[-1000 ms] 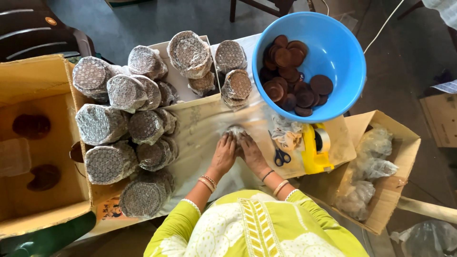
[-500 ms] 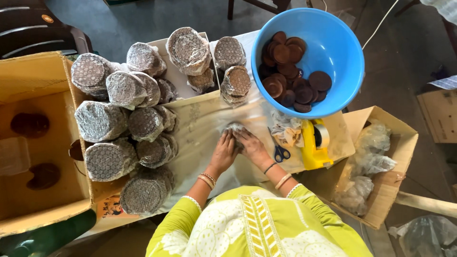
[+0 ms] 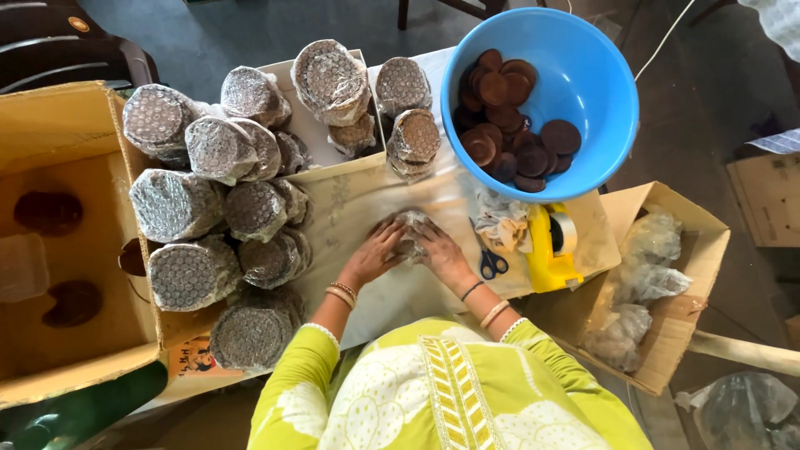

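My left hand [image 3: 373, 252] and my right hand [image 3: 440, 248] press from both sides on a small round bundle in bubble wrap [image 3: 409, 230] that lies on a clear plastic sheet [image 3: 358, 196] on the table. The bundle is mostly hidden by my fingers. Both wrists carry bangles and my sleeves are lime green.
Several wrapped round stacks [image 3: 193, 200] are piled to the left. A blue basin [image 3: 590, 79] with brown discs [image 3: 508, 117] stands at the back right. Blue scissors [image 3: 490, 260] and a yellow tape dispenser [image 3: 552, 247] lie to my right. An open carton [image 3: 58, 175] sits left, another carton [image 3: 683, 250] with plastic bags right.
My hands have stayed on the bundle, closing a little more around it; the view has shifted slightly. Nothing else moved.
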